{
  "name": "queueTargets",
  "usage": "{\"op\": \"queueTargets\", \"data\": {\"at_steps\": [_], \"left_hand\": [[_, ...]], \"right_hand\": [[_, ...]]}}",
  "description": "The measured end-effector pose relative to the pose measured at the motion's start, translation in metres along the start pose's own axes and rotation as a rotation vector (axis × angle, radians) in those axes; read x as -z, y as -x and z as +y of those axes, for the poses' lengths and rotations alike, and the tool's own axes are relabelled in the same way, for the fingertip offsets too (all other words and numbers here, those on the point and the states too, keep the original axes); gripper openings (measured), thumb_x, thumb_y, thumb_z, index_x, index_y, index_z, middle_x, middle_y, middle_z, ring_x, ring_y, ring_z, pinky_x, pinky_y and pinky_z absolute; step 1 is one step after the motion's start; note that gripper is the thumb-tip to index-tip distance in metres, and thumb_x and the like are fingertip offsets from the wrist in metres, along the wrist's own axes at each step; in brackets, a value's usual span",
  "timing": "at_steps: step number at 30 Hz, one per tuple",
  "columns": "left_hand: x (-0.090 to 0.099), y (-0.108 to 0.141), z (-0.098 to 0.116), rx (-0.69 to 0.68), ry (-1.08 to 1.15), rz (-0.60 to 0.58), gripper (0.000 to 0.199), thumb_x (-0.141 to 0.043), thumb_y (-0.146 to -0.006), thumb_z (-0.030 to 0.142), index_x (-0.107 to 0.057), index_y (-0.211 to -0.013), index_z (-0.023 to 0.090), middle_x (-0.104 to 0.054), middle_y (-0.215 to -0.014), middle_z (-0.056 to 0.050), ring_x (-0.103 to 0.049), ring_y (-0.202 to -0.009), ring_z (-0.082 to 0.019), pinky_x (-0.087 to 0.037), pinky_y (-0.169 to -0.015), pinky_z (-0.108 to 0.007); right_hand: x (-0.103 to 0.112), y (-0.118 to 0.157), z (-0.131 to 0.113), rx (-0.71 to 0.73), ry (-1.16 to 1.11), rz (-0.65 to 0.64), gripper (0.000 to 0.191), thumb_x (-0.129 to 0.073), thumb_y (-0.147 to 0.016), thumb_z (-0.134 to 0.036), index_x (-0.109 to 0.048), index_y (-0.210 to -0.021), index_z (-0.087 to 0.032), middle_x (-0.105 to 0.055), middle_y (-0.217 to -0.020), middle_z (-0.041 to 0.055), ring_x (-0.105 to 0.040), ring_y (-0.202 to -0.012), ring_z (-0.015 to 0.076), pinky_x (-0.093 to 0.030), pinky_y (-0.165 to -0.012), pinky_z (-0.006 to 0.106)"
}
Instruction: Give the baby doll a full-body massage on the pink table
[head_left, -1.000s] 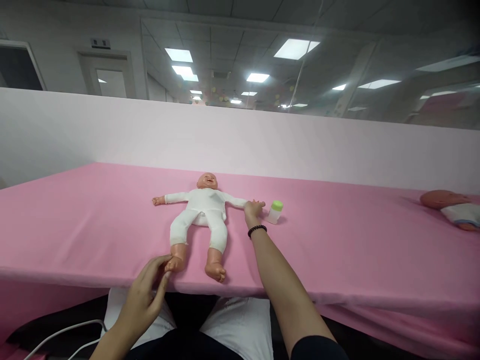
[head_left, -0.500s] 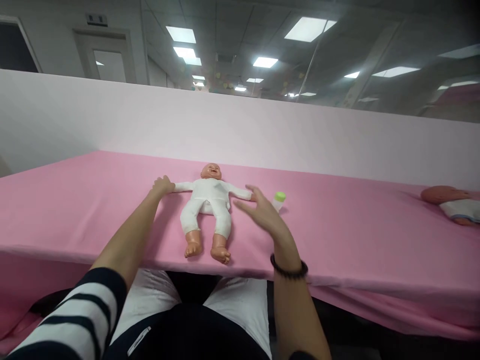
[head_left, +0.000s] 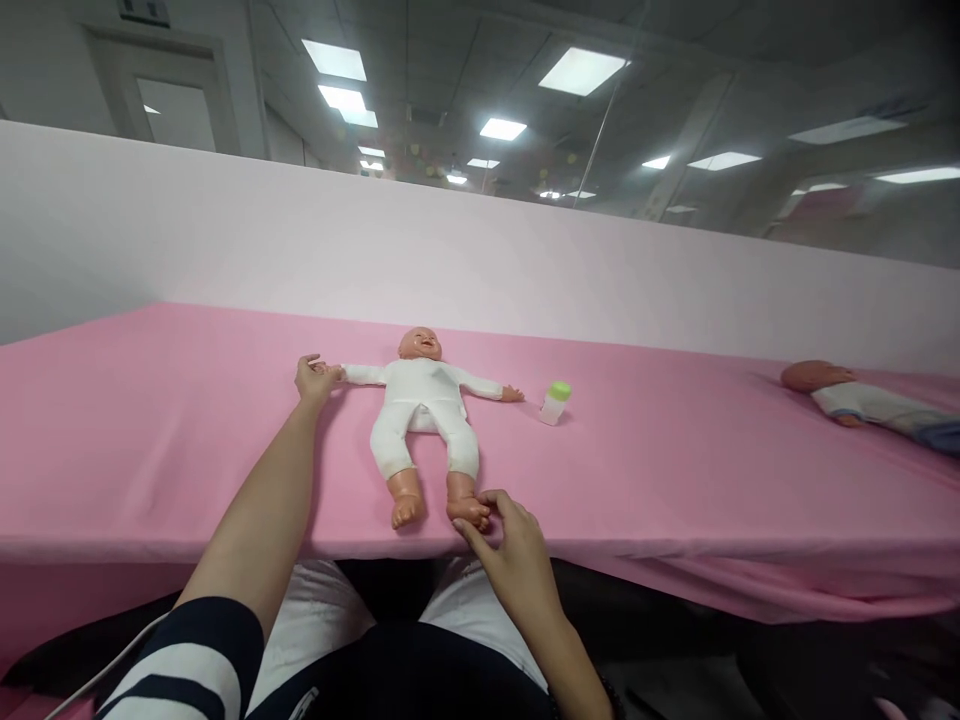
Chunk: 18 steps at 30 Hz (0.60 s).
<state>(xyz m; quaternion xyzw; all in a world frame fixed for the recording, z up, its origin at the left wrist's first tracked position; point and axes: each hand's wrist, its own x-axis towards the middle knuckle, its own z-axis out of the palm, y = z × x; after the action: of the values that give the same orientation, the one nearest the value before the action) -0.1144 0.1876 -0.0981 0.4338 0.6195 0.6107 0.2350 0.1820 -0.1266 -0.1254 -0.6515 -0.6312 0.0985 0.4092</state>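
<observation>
A baby doll [head_left: 424,390] with a bald head and white clothes lies on its back, arms stretched out sideways and bare feet toward me. My left hand [head_left: 315,380] is closed on the doll's hand at the left end of its outstretched arm. At the near edge, my right hand [head_left: 517,550] grips the doll's right-side foot [head_left: 469,508] between thumb and fingers. The doll's other foot [head_left: 407,503] lies free. Just past the doll's free hand [head_left: 512,394] stands a small clear bottle with a green cap [head_left: 556,402].
Pink cloth [head_left: 660,450] covers the table, hanging over its front edge. A second doll [head_left: 862,400] lies at the far right. A white low wall [head_left: 480,260] runs along the back, with glass above it.
My right hand has left the doll's outstretched hand and come down to the foot on that side, gripping it. The doll's legs have shifted slightly right. My left hand stays at the other doll hand.
</observation>
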Motion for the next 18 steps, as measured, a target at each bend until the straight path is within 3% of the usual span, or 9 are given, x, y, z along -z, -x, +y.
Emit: {"op": "queueTargets", "data": {"at_steps": [3,5,7,11,14,18], "left_hand": [[-0.016,0.006,0.012,0.094,0.196,0.107,0.058,-0.088,-0.060,0.025,-0.059,-0.110,0.015,-0.064,-0.115,-0.014,-0.065,-0.104,-0.028,-0.053,-0.088,-0.040],[-0.029,0.015,0.023,0.089,0.238,0.070,0.042,-0.086,-0.065,0.030,-0.064,-0.097,0.013,-0.068,-0.102,-0.013,-0.067,-0.097,-0.029,-0.054,-0.086,-0.042],[-0.043,0.029,0.035,0.018,0.278,0.011,0.027,-0.081,-0.071,0.030,-0.067,-0.089,0.015,-0.070,-0.094,-0.010,-0.068,-0.093,-0.026,-0.054,-0.086,-0.038],[-0.064,0.064,0.049,-0.373,0.318,-0.137,0.017,-0.067,-0.083,0.027,-0.070,-0.098,0.019,-0.072,-0.105,-0.007,-0.067,-0.100,-0.022,-0.053,-0.090,-0.034],[-0.069,0.081,0.049,-0.677,0.196,-0.287,0.021,-0.062,-0.088,0.027,-0.072,-0.105,0.020,-0.071,-0.110,-0.008,-0.064,-0.105,-0.023,-0.052,-0.093,-0.036],[-0.066,0.082,0.045,-0.775,0.166,-0.377,0.024,-0.060,-0.090,0.029,-0.072,-0.109,0.020,-0.071,-0.111,-0.008,-0.064,-0.105,-0.023,-0.052,-0.092,-0.035]], "right_hand": [[0.008,-0.007,-0.001,0.027,-0.079,0.154,0.029,-0.065,-0.090,-0.045,-0.064,-0.109,-0.023,-0.070,-0.102,0.0057,-0.066,-0.094,0.0239,-0.051,-0.083,0.036],[0.016,-0.021,-0.005,0.126,-0.122,0.264,0.032,-0.065,-0.091,-0.043,-0.063,-0.117,-0.023,-0.069,-0.111,0.0066,-0.065,-0.101,0.0228,-0.051,-0.090,0.036],[0.024,-0.042,-0.012,0.244,-0.179,0.292,0.030,-0.061,-0.094,-0.038,-0.062,-0.121,-0.024,-0.067,-0.117,0.0071,-0.063,-0.107,0.0217,-0.050,-0.096,0.035],[0.024,-0.096,-0.036,0.354,-0.260,0.096,0.034,-0.051,-0.097,-0.025,-0.060,-0.129,-0.027,-0.063,-0.131,0.0054,-0.058,-0.120,0.0215,-0.048,-0.102,0.037],[0.009,-0.131,-0.051,0.359,-0.293,-0.064,0.038,-0.046,-0.093,-0.015,-0.063,-0.125,-0.027,-0.067,-0.125,0.0035,-0.061,-0.116,0.0210,-0.048,-0.102,0.038],[-0.011,-0.155,-0.057,0.374,-0.307,-0.129,0.039,-0.045,-0.089,-0.011,-0.067,-0.118,-0.025,-0.069,-0.120,0.0032,-0.063,-0.113,0.0210,-0.048,-0.103,0.039]]}}
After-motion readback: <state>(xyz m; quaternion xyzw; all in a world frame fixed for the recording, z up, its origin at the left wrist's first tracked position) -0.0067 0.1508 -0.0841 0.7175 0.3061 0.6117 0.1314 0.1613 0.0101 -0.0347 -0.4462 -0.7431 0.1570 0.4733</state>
